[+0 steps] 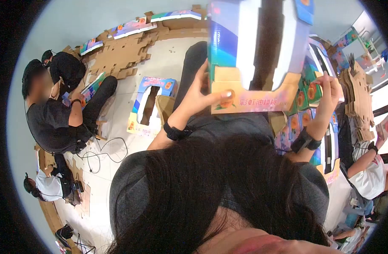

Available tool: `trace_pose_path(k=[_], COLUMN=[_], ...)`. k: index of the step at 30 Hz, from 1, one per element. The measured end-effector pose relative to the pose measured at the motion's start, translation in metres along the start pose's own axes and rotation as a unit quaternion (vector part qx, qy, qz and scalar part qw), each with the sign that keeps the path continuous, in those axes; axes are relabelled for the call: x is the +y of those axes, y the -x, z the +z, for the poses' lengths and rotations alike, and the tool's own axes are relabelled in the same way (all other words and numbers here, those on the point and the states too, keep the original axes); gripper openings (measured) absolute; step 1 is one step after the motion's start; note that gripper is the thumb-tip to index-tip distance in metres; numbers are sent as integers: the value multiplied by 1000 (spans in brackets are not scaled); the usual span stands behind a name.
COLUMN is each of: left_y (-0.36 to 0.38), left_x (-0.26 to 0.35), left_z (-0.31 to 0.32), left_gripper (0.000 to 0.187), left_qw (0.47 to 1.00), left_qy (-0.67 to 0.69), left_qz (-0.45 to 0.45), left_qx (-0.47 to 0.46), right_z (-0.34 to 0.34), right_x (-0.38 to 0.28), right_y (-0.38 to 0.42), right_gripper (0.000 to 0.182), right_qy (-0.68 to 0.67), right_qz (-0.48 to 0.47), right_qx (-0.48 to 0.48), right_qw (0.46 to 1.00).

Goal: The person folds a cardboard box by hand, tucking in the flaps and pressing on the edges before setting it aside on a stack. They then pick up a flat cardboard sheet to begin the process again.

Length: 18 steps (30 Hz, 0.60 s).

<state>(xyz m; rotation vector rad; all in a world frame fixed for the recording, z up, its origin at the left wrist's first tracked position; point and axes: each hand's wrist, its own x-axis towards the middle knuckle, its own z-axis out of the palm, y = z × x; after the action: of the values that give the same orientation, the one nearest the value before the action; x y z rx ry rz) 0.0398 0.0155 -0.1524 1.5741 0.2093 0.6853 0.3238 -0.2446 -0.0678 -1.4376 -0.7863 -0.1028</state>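
Observation:
I hold a printed cardboard fruit box (257, 55) up in front of me; it is blue, white and pink with peach pictures and brown inner flaps. My left hand (204, 91) grips its lower left flap, thumb pressed on the pink panel. My right hand (328, 95) pinches the box's lower right edge. Both wrists wear black bands. My dark hair fills the lower part of the view.
A flat printed box blank (149, 103) lies on the floor to the left. Stacks of flat cartons (312, 91) and brown cardboard (359, 101) stand at right. A person in black (54, 118) sits at left; others work at far left and right. Cables cross the floor.

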Motion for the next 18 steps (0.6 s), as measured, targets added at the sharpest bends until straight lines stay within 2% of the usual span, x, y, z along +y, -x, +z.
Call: trace_pose_path(k=[2, 3, 4, 5, 6, 9, 12, 15, 18], left_y=[-2, -3, -3, -4, -4, -4, -2, 0, 0], left_x=[-6, -10, -7, -1, 2, -10, -2, 7, 7], left_z=[0, -3, -2, -1, -1, -5, -7, -8, -9], left_gripper=[102, 93, 92, 90, 89, 82, 80, 80, 82], left_qw=[998, 997, 995, 992, 988, 981, 985, 990, 992], left_qy=[54, 50, 71, 92, 112, 133, 123, 108, 110], left_qz=[-17, -22, -36, -50, -63, -85, -87, -56, -21], left_qx=[27, 46, 60, 74, 89, 111, 89, 67, 56], right_z=[24, 39, 54, 67, 82, 128, 165, 185, 190], right_x=[-23, -30, -35, -36, -46, -47, -27, -29, -37], right_y=[10, 14, 18, 19, 21, 35, 47, 63, 65], right_gripper=[15, 14, 13, 17, 24, 53, 81, 97, 97], right_qy=[8, -4, -16, 46, 124, 228, 305, 367, 332], right_qz=[-22, -52, -81, -116, -189, -273, -255, -293, -308], right_qx=[-18, -69, -121, -157, -192, -229, -278, -233, -211], right_qw=[1000, 996, 989, 980, 955, 906, 875, 851, 866])
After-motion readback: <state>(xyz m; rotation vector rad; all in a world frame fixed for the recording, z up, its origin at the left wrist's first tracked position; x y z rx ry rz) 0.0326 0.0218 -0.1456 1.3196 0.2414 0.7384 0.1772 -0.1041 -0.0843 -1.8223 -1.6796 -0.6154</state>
